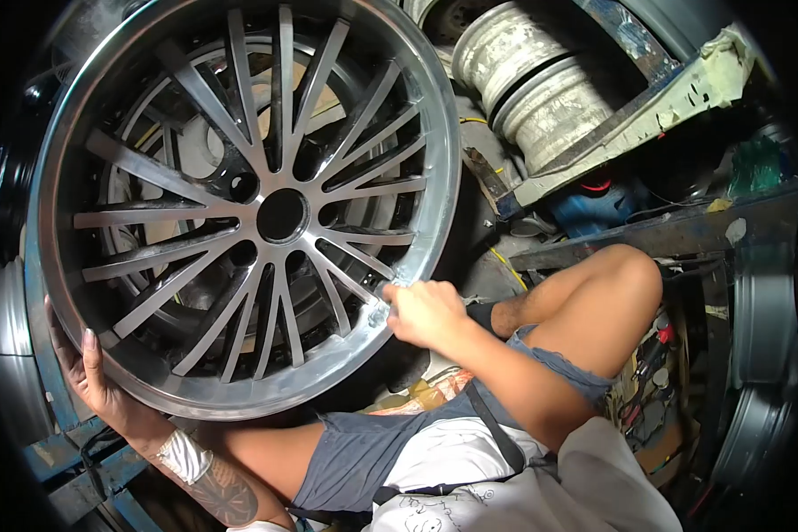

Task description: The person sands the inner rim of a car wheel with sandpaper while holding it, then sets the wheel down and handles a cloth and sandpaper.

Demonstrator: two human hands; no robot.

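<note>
While propped upright between the hands, alloy wheel (239, 208) cradled from below-left by left hand (93, 368), palm open and fingers spread along the outer lip, and pinched at the lower-right rim by right hand (426, 312), fingers curled shut on the edge. Likely to roll or tip toward the bare knee (625, 279) just right of the right hand if that open left palm slips on the polished lip. Could also knock the old steel rim (532, 84) above the right hand.
</note>
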